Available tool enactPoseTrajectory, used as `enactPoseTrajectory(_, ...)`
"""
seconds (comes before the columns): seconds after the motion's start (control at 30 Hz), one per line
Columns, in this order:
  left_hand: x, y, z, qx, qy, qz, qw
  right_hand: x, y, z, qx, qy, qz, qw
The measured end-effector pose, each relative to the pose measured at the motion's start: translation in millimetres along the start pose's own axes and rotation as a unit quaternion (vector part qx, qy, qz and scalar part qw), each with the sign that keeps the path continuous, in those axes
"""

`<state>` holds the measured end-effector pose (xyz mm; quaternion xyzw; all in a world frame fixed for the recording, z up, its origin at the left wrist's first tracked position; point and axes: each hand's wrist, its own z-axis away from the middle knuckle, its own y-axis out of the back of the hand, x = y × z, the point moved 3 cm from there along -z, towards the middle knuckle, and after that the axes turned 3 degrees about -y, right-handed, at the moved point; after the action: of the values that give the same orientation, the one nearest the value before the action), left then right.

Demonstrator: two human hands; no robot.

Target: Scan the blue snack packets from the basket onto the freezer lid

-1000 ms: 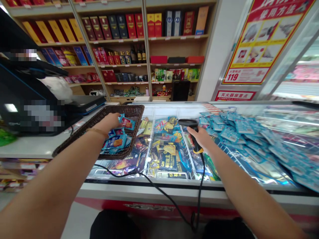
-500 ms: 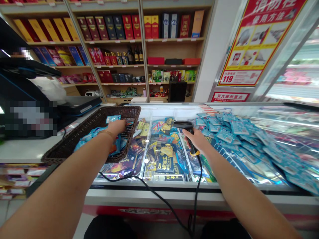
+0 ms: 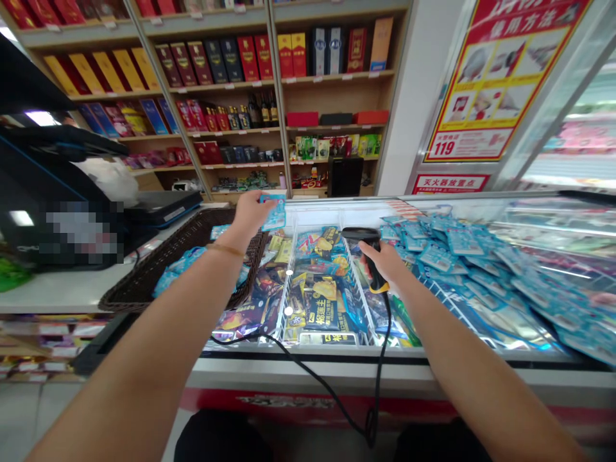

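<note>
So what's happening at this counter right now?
A person stands at a glass-topped freezer in a shop. The left hand holds up one small blue packet above a wicker basket that has more of them inside. The right hand grips a corded barcode scanner, its head close to the raised packet. A big spread of the same blue packets lies on the glass to the right.

1 head view, forward-down, close over freezer (image 3: 337, 212), facing shelves (image 3: 289, 83).

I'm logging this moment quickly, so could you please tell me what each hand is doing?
Left hand: closed on a blue packet.
Right hand: closed on the barcode scanner.
</note>
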<state>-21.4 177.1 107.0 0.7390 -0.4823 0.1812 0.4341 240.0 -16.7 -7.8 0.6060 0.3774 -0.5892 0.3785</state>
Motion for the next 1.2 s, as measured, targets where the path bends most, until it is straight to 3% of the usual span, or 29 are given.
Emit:
enactPoseTrajectory(0.2, 24, -92, 43, -0.072, -0.019, 0.074, 0.995, -6, 5, 0, 0.013, -0.001, 0.003, 1.000)
enactPoseTrajectory(0.3, 18, -122, 70, -0.099, 0.005, 0.067, 0.993, -8, 4, 2, 0.017, 0.000, -0.001, 1.000)
enactPoseTrajectory(0.4, 7, -140, 90, -0.133, -0.011, 0.054, 0.990, -8, 4, 2, 0.015, -0.003, -0.003, 1.000)
enactPoseTrajectory(0.5, -5, -146, 99, -0.139, -0.020, 0.064, 0.988, -8, 3, 3, 0.004, 0.004, 0.003, 1.000)
enactPoseTrajectory(0.63, -22, -145, 97, -0.075, 0.077, 0.163, 0.981, -7, 0, 5, -0.007, 0.012, 0.007, 1.000)
enactPoseTrajectory(0.77, -35, -146, 91, -0.075, 0.149, 0.337, 0.926, -5, -6, 8, -0.023, 0.017, 0.024, 0.999)
enactPoseTrajectory(0.87, -40, -145, 90, -0.078, 0.185, 0.414, 0.888, -3, -10, 9, -0.042, 0.025, 0.038, 0.998)
enactPoseTrajectory(1.2, -25, -144, 96, -0.079, 0.232, 0.460, 0.853, -4, -19, 19, -0.080, 0.044, 0.076, 0.993)
